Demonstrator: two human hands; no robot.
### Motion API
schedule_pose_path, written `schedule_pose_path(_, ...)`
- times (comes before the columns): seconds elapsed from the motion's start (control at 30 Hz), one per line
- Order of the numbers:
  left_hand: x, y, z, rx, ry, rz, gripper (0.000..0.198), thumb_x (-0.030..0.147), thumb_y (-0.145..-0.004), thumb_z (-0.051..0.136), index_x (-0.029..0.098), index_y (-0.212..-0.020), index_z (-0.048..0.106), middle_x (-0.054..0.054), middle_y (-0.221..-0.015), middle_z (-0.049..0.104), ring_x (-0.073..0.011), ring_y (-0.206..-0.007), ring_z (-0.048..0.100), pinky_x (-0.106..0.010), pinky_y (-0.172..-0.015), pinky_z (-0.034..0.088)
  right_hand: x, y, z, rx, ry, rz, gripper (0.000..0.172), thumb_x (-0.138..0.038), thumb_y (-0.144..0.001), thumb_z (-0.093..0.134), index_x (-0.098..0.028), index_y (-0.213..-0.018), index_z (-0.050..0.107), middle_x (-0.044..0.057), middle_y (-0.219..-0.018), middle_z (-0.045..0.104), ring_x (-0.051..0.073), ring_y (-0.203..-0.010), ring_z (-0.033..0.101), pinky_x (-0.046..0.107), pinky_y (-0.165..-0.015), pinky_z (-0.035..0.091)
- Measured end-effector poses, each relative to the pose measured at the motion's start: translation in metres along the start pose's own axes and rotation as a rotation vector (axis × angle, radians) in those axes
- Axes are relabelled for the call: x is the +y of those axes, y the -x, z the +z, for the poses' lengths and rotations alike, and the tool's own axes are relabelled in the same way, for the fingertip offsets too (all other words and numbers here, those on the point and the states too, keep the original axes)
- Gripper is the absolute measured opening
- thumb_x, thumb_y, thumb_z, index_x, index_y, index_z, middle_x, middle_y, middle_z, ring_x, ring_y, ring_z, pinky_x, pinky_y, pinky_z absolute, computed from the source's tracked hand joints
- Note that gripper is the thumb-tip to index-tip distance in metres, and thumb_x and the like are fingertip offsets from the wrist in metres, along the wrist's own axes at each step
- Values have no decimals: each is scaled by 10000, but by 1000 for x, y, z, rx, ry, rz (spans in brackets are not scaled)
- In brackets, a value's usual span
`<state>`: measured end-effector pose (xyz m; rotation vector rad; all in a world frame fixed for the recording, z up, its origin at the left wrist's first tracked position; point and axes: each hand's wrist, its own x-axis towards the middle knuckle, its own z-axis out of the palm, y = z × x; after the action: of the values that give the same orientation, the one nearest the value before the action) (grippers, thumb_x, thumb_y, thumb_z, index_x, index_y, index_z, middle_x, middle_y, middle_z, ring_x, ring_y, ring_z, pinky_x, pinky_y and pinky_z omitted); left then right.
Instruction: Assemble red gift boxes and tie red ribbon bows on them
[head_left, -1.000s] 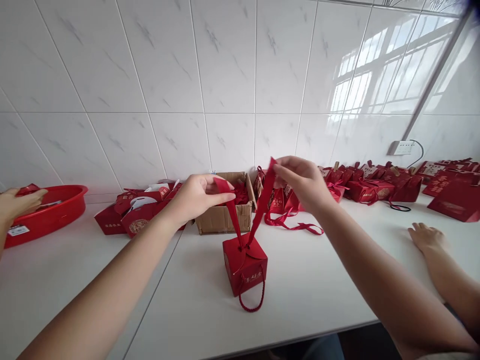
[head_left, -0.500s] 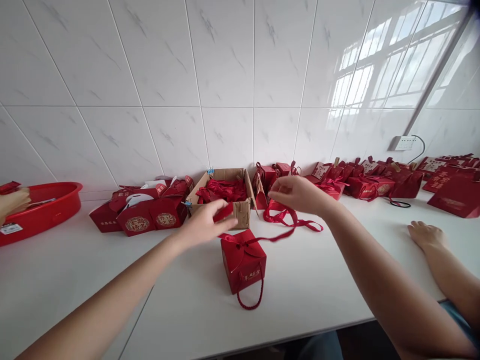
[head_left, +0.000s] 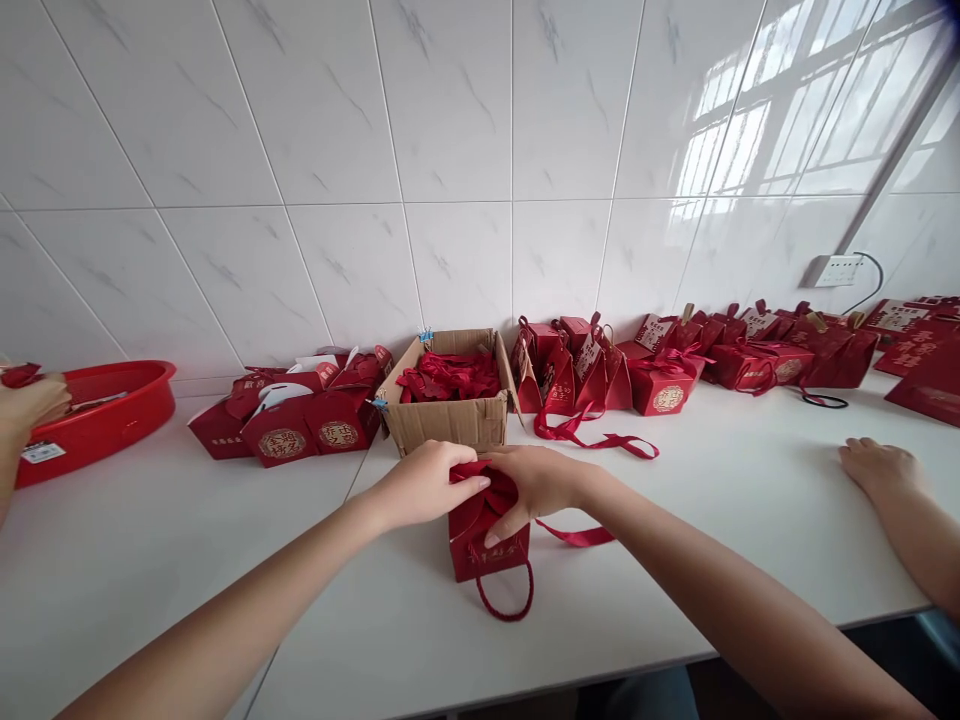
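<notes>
A small red gift box [head_left: 480, 548] with a cord handle stands on the white table [head_left: 645, 590] in front of me. My left hand [head_left: 431, 483] and my right hand [head_left: 534, 484] meet on top of the box, fingers pinched on its red ribbon [head_left: 577, 535]. One ribbon end trails off to the right on the table. The knot itself is hidden under my fingers.
A cardboard box [head_left: 450, 420] of red ribbons sits behind. Red gift boxes [head_left: 300, 425] lie left of it, finished ones [head_left: 660, 385] line the wall to the right. Another person's hand [head_left: 877, 465] rests at right; another hand [head_left: 26, 405] is by a red basin [head_left: 97, 415] at left.
Both hands came down from holding the ribbon ends high and apart to meet on top of the box. The ribbon now lies low across the lid.
</notes>
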<state>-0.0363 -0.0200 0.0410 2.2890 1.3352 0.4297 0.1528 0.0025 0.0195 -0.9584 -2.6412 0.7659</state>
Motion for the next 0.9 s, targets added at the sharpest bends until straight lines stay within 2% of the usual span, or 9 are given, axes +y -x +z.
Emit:
schedule_pose_path(0.2,-2,-3,17,10,186,-13,280,436,-847,485,187,-743,561,8,-723,621,-161,-669,551,-251,-584,407,-5,-3,7,55,75,81,525,-564,-553,790,-184,-872,617,66,-927,646,240,-795,606,289,-590,414)
schedule_pose_path(0.3,-8,-4,18,50,230,-36,289,434,-830,507,186,-684,483,25,-678,549,-143,-651,499,-246,-590,391,-5,-2,9,84,69,77,574,-558,-549,792,-179,-940,608,69,-962,641,244,-824,613,291,-609,425)
schedule_pose_path(0.4,-16,-1,15,87,239,-68,322,430,-803,544,191,-635,409,51,-610,436,-122,-600,409,-243,-565,341,-3,0,10,98,59,33,598,-549,-577,777,-187,-1019,601,83,-1051,640,267,-920,613,324,-696,459)
schedule_pose_path(0.53,-24,6,14,99,245,-94,292,374,-787,548,190,-622,394,56,-594,411,-116,-594,373,-246,-577,327,-1,3,12,106,76,32,644,-547,-593,769,-192,-1101,594,102,-1111,636,281,-964,610,357,-766,471)
schedule_pose_path(0.77,-33,9,21,113,260,-112,285,369,-786,544,190,-627,389,53,-605,411,-121,-598,359,-255,-569,305,-4,5,14,103,119,50,672,-588,-620,735,-186,-1136,584,102,-1058,645,270,-901,608,348,-724,464)
schedule_pose_path(0.9,-32,11,18,127,288,-121,312,393,-791,558,190,-626,388,51,-613,415,-123,-602,367,-260,-578,303,-4,5,16,115,147,46,656,-607,-617,728,-185,-1100,597,97,-1012,653,258,-859,607,330,-686,447)
